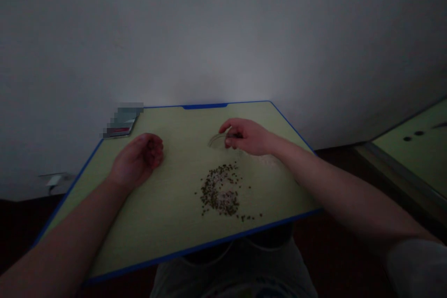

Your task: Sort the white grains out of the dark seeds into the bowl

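Note:
My left hand (139,159) lies on the left of the table with its fingers loosely curled, and I see nothing in it. Over a clear round dish (214,139) at the middle back is my right hand (244,136). Its thumb and forefinger are apart, and the hand covers much of the dish. Whether it touches the dish is hard to tell. In front of it, a loose pile of small dark beans mixed with pale grains (222,192) is spread on the table. More pale grains (268,160) lie beside my right forearm, partly hidden by it.
The light yellow-green table (157,228) has a blue edge and stands against a pale wall (216,32). A flat packet or device (122,122), partly blurred out, lies at the back left corner. A plug with a cable (54,180) is at the lower left wall.

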`<act>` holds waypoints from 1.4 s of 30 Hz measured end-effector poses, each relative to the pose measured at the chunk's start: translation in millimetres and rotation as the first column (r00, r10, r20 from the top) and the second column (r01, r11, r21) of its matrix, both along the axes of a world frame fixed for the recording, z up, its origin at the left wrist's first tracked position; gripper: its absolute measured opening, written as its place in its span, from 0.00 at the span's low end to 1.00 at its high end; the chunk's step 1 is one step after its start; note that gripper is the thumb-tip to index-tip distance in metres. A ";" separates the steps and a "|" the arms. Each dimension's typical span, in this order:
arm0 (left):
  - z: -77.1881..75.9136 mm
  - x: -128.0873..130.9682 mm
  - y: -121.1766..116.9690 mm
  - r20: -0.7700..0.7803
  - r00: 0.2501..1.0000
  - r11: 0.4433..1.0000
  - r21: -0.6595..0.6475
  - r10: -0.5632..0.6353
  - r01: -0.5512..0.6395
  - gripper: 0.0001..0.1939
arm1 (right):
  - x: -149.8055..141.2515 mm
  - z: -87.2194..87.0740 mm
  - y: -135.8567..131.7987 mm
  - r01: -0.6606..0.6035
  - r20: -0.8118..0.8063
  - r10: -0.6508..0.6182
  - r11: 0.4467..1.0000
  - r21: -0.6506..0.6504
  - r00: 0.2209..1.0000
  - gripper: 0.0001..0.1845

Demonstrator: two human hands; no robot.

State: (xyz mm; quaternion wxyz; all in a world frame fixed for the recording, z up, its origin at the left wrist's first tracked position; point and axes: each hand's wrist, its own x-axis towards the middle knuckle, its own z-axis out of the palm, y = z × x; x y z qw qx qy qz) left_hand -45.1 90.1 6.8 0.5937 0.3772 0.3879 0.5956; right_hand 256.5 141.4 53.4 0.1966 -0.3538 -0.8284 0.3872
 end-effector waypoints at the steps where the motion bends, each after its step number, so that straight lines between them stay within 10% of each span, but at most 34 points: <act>1: 0.3 0.4 0.0 0.004 1.000 1.000 -0.007 0.004 -0.004 0.09 | 11.5 2.6 -9.2 0.065 -0.043 -0.063 0.996 0.055 0.997 0.14; 10: 1.2 1.9 0.2 -0.026 0.999 0.999 -0.043 0.030 -0.031 0.09 | 74.5 -26.0 -83.8 0.339 0.197 -0.432 0.862 0.376 0.880 0.14; 42: -4.0 -1.7 1.6 -0.008 1.000 1.000 0.006 0.014 -0.013 0.08 | 23.9 -27.7 -61.3 0.234 0.334 -0.455 0.815 0.531 0.826 0.14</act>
